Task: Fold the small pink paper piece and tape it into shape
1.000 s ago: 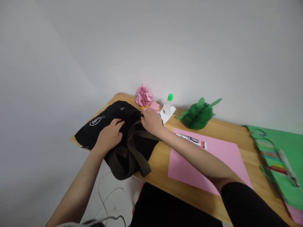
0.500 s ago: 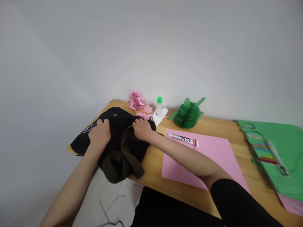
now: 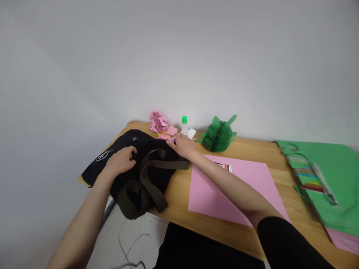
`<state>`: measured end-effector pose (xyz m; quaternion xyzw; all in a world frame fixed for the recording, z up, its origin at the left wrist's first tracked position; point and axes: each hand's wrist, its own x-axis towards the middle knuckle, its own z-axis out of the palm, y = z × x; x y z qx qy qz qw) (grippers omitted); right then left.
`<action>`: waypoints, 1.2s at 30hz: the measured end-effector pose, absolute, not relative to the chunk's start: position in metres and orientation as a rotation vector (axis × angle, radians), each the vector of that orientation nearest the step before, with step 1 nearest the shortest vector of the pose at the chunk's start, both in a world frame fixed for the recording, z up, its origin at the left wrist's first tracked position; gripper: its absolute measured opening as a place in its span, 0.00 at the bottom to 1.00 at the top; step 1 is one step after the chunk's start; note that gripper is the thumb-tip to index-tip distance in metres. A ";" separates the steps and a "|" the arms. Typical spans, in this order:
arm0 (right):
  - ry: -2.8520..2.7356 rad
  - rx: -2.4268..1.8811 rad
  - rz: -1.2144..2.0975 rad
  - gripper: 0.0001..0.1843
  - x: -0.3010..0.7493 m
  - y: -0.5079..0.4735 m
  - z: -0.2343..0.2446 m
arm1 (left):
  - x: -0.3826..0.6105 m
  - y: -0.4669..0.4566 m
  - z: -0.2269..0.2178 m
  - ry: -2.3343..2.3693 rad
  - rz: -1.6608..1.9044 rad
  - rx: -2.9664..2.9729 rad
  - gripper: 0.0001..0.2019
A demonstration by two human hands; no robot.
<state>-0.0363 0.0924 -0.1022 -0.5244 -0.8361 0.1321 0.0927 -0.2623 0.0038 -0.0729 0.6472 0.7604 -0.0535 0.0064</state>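
Observation:
A black fabric bag (image 3: 148, 145) with white print lies at the left end of the table, its dark olive strap (image 3: 147, 177) looped on top and hanging past the front edge. On the bag's upper face rests my left hand (image 3: 122, 160), fingers loosely bent and apart, gripping no cloth that I can see. My right hand (image 3: 183, 145) is over the bag's far right corner, fingers stretched out and holding nothing visible. Just behind it stands a clear bottle with a green cap (image 3: 184, 120), partly covered by the hand.
Behind the bag are a pink paper flower (image 3: 158, 121) and pink paper pieces (image 3: 171, 131). A green paper honeycomb figure (image 3: 218, 136) stands near the wall. My forearm partly covers a glue tube (image 3: 226, 167) on a pink sheet (image 3: 238, 194). Green sheets (image 3: 336, 168) lie rightmost.
My right hand has let go of the bag's strap and moved right, towards the bottle. The left hand has loosened on the bag, and the strap end now lies flat.

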 end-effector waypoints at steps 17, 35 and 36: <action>-2.915 -0.868 0.365 0.33 -0.030 0.070 -0.094 | -0.200 -0.058 -0.099 2.398 -0.236 2.161 0.19; -2.831 -1.211 0.325 0.22 -0.017 0.081 -0.057 | -0.256 -0.020 -0.042 2.773 0.270 1.952 0.17; -2.844 -1.252 0.305 0.23 -0.011 0.085 -0.061 | -0.253 -0.023 -0.043 2.784 0.305 1.935 0.18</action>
